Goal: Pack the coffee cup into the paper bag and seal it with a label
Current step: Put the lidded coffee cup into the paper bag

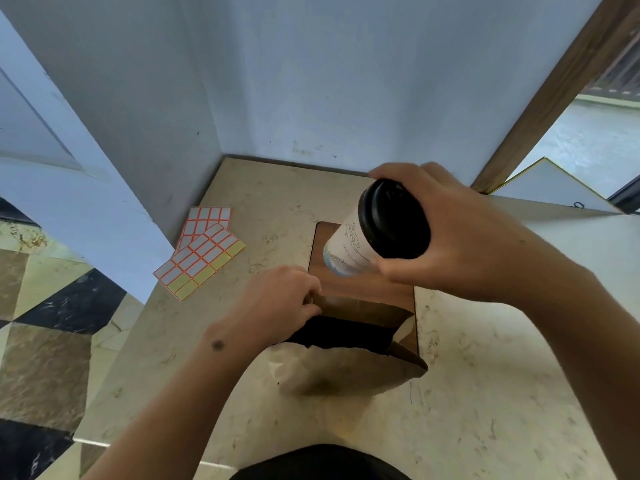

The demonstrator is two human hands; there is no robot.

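A white paper coffee cup (349,242) with a black lid hangs tilted in the air above the far side of the bag, and my right hand (460,233) grips it around the lid end. A brown paper bag (343,368) stands open on a wooden board (360,289), its dark mouth facing up. My left hand (282,303) pinches the bag's left rim. Two sheets of orange-edged labels (204,251) lie on the counter to the left of the board.
The beige stone counter (485,393) ends at a white wall behind and drops off at its left edge to a patterned tile floor (52,341). A wooden door frame (554,91) rises at the right, with a white panel (554,185) beside it.
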